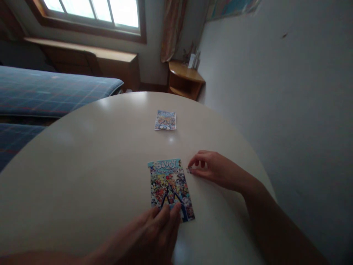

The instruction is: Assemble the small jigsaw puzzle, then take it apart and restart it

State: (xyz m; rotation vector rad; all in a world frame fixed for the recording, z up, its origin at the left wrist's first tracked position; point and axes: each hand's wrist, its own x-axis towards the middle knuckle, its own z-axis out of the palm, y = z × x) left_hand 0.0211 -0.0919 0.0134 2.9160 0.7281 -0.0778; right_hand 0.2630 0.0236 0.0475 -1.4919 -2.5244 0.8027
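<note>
A colourful jigsaw puzzle, with the word "Bluey" across its top, lies flat on the white table. At its upper left corner a small bit juts past the edge, and a pale spot shows near its upper right. My left hand is closed, its bunched fingertips on the puzzle's lower part, covering the bottom left corner. Just right of the puzzle's upper edge, my right hand pinches a small puzzle piece between thumb and forefinger, close to the tabletop.
A small creased picture sheet lies farther back on the round table. Beyond the table are a plaid mattress at left and a wooden corner shelf. A pale wall stands along the right side.
</note>
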